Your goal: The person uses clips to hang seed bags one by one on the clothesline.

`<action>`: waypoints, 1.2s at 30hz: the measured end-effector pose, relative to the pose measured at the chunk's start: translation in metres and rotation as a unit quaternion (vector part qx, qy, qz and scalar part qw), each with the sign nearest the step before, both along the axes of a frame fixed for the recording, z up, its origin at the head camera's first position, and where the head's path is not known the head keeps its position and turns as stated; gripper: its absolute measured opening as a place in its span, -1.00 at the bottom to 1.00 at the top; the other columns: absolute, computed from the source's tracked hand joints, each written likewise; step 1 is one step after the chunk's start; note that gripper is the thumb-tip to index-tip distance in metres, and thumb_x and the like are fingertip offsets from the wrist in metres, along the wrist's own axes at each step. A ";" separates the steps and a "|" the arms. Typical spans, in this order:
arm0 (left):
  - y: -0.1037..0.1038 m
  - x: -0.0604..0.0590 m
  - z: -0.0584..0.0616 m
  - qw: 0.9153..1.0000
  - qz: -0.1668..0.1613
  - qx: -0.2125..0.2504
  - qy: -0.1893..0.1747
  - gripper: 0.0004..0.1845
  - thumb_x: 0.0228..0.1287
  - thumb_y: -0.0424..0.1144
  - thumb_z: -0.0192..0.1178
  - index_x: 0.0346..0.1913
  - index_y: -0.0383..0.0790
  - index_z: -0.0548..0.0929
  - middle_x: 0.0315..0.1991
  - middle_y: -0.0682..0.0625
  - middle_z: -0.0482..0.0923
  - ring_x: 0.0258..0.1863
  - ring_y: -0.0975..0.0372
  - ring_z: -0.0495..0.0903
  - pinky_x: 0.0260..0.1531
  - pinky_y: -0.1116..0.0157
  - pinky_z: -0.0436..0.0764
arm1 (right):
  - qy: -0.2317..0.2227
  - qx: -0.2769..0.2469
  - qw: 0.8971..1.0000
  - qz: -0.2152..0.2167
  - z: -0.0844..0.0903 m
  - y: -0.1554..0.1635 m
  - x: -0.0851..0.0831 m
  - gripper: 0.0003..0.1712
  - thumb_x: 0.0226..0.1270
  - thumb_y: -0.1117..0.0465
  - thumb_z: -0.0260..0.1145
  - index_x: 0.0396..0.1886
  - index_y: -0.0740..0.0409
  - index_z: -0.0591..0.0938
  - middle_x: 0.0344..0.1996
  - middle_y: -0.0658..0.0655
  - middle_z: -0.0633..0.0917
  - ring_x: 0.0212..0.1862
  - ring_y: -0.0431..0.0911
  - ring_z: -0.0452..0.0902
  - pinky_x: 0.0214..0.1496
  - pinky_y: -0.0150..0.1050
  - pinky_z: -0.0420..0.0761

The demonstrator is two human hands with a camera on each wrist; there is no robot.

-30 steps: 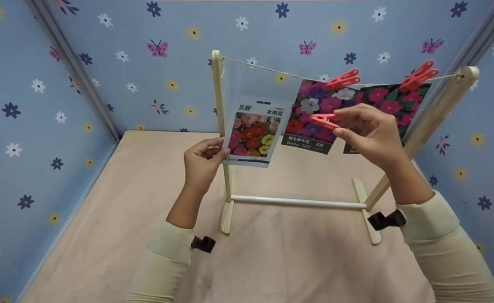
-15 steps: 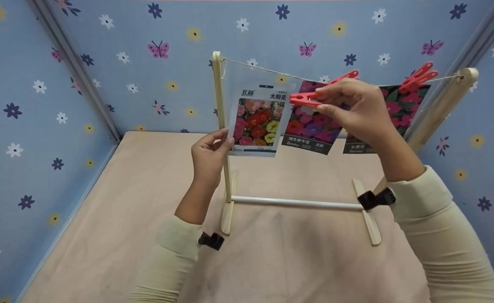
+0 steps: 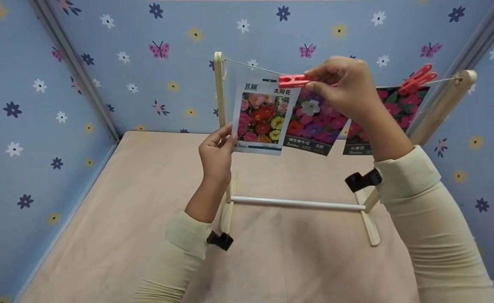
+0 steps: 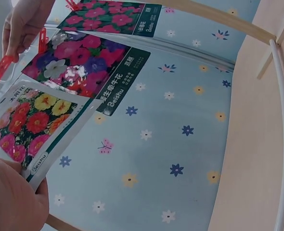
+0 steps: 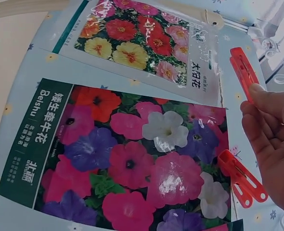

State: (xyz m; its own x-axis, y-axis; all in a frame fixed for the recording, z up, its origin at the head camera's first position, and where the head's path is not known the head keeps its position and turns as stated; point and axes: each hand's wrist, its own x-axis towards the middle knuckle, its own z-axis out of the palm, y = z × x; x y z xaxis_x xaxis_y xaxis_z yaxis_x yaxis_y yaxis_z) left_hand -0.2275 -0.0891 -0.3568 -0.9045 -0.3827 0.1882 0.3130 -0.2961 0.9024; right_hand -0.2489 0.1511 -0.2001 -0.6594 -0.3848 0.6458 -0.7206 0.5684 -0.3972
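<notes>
1. Left hand (image 3: 216,152) has lifted the seed packet (image 3: 263,115) till its top meets the string (image 3: 251,66), grip pinching its lower corner.
2. Right hand (image 3: 341,86), grip pinching the red clothespin (image 3: 293,80), has brought it to that top edge.
3. Rack post (image 3: 219,105) stands just left; the hung packet (image 3: 314,120) overlaps on the right.

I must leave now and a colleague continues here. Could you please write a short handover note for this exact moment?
Left hand pinches the lower left corner of the white seed packet, holding it up to the string.
Right hand pinches a red clothespin at the packet's top right corner.
Done: two dark flower packets hang, the middle packet and the right packet.
Left: whether the pin grips the string cannot be told; check before letting go.
</notes>
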 end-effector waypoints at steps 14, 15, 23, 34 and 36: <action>0.008 0.001 -0.001 1.000 0.021 0.020 -0.002 -0.70 0.30 -0.51 0.19 0.08 -0.44 0.64 0.05 -0.20 0.54 -0.07 0.16 0.54 -0.01 0.33 0.60 | -0.003 0.017 0.999 -0.028 0.014 -0.014 -0.012 -0.80 0.38 0.25 0.29 -0.18 0.29 0.76 -0.27 0.14 0.72 -0.46 -0.23 0.47 -0.39 -0.53 0.45; 0.008 0.001 -0.001 1.000 0.023 0.017 -0.004 -0.71 0.30 -0.51 0.19 0.08 -0.44 0.64 0.04 -0.20 0.55 -0.07 0.15 0.54 -0.01 0.33 0.60 | -0.006 0.022 0.999 -0.031 0.014 -0.015 -0.012 -0.80 0.38 0.26 0.28 -0.17 0.29 0.75 -0.26 0.15 0.72 -0.44 -0.23 0.48 -0.37 -0.54 0.46; 0.009 0.000 -0.003 0.999 0.039 0.001 -0.009 -0.72 0.28 -0.52 0.21 0.05 -0.42 0.66 0.01 -0.20 0.58 -0.08 0.12 0.56 -0.04 0.33 0.61 | -0.032 0.042 0.997 -0.060 0.015 -0.023 -0.014 -0.78 0.41 0.26 0.25 -0.14 0.29 0.74 -0.21 0.13 0.71 -0.35 -0.23 0.51 -0.26 -0.50 0.53; 0.011 0.001 -0.002 0.999 0.043 -0.022 -0.007 -0.73 0.30 -0.49 0.20 0.05 -0.41 0.66 -0.03 -0.17 0.58 -0.08 0.14 0.54 -0.05 0.34 0.61 | -0.053 0.057 0.996 -0.050 0.017 -0.023 -0.015 -0.79 0.41 0.28 0.25 -0.13 0.29 0.74 -0.20 0.12 0.72 -0.35 -0.22 0.52 -0.29 -0.49 0.52; 0.011 0.001 -0.002 0.999 0.043 -0.029 -0.004 -0.73 0.32 -0.48 0.20 0.06 -0.40 0.66 -0.03 -0.16 0.58 -0.08 0.15 0.54 -0.04 0.34 0.61 | -0.050 0.064 0.995 -0.049 0.017 -0.024 -0.015 -0.79 0.41 0.28 0.25 -0.12 0.29 0.74 -0.19 0.13 0.72 -0.34 -0.22 0.53 -0.30 -0.48 0.51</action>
